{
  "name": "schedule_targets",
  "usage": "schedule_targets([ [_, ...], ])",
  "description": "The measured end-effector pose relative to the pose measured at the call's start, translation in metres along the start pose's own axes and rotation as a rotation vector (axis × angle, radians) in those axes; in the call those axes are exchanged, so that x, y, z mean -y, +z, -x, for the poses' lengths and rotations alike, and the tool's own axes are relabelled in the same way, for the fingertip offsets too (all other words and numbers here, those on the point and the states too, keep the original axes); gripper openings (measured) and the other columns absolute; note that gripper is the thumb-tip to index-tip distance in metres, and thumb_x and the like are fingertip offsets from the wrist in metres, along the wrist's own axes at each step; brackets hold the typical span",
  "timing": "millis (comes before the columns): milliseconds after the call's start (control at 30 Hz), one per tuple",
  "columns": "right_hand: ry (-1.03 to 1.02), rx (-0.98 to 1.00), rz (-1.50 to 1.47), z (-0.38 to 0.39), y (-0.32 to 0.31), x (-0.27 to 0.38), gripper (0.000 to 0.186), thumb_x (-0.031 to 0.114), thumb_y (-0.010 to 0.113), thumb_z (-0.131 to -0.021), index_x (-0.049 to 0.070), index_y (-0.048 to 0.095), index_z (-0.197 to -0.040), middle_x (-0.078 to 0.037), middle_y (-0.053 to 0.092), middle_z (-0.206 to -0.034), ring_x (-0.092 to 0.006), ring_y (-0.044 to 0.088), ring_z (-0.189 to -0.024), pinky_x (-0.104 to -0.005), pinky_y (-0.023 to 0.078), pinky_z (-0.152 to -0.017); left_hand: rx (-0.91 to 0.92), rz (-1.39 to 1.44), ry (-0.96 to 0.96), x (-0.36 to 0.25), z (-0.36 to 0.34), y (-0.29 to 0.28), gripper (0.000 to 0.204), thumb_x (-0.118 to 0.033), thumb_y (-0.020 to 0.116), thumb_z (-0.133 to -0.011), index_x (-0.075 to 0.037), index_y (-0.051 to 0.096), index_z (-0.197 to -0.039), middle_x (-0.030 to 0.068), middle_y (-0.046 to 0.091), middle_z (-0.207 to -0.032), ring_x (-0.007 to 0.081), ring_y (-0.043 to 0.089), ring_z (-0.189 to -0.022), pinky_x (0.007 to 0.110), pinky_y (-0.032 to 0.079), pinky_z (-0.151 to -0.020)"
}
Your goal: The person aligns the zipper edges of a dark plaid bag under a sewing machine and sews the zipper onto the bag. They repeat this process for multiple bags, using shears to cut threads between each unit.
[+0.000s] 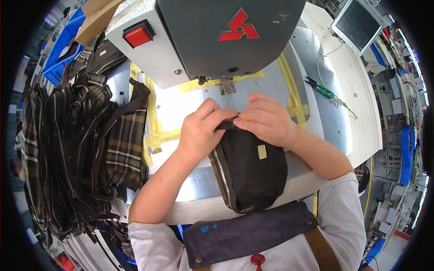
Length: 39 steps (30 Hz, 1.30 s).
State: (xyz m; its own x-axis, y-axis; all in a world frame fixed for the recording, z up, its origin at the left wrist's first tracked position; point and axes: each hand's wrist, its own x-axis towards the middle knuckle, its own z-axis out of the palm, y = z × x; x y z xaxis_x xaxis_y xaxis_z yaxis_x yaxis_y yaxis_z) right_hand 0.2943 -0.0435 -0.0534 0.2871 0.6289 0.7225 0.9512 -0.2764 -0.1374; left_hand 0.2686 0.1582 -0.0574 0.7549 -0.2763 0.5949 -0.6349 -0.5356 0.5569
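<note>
My left hand (203, 124) pinches a dark zipper end or strip (226, 124) at the top of a black fabric pouch (253, 176). My right hand (266, 119) pinches the same strip just to its right, thumb and forefinger close to my left fingertips. The pouch lies toward me, with a long silver zipper down its left side and a small cream patch (262, 151). Just beyond my fingers are the sewing machine's presser foot (227, 86) and a thin thread. The dark machine head (230, 54) stands above, with a red switch (135, 35) on the pale housing at its left.
Plaid and black zippered pieces (77, 149) are heaped at the left, below a blue crate (58, 61). Green thread snips (321, 90) with a cord lie at the right. A screen (355, 25) stands at the back right. Yellow tape (296, 109) marks the plate.
</note>
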Motion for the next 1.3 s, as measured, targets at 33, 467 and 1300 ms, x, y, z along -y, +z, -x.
schedule_targets([
  [33,-0.014,0.015,0.015,-0.001,-0.002,0.000,0.017,0.007,0.072,-0.073,0.008,0.068,-0.089,-0.002,0.061,-0.086,-0.0218,0.060,-0.081,-0.0411,0.051,-0.090,0.003,0.006,0.012,0.001,0.001,0.000,0.028,0.002,0.075,-0.063,-0.010,0.069,-0.087,0.0040,0.055,-0.078,0.0222,0.060,-0.062,0.032,0.050,-0.052],
  [467,0.946,0.169,-0.670,-0.003,0.007,-0.005,0.021,0.017,0.076,-0.077,0.003,0.066,-0.088,-0.007,0.063,-0.084,-0.0192,0.060,-0.077,-0.0318,0.048,-0.067,0.371,0.296,-0.583,0.006,-0.009,-0.008,0.020,-0.006,0.077,-0.076,0.001,0.059,-0.076,0.0025,0.057,-0.071,0.0091,0.049,-0.063,0.025,0.042,-0.057],
  [1300,0.924,0.205,-0.749,-0.009,-0.004,-0.002,0.008,0.009,0.068,-0.080,0.005,0.062,-0.082,-0.005,0.057,-0.096,-0.0187,0.054,-0.095,-0.0324,0.040,-0.087,0.194,-0.120,-0.056,-0.002,0.006,0.005,0.025,-0.001,0.076,-0.066,-0.007,0.060,-0.083,0.0071,0.054,-0.083,0.0281,0.062,-0.063,0.036,0.052,-0.055],
])
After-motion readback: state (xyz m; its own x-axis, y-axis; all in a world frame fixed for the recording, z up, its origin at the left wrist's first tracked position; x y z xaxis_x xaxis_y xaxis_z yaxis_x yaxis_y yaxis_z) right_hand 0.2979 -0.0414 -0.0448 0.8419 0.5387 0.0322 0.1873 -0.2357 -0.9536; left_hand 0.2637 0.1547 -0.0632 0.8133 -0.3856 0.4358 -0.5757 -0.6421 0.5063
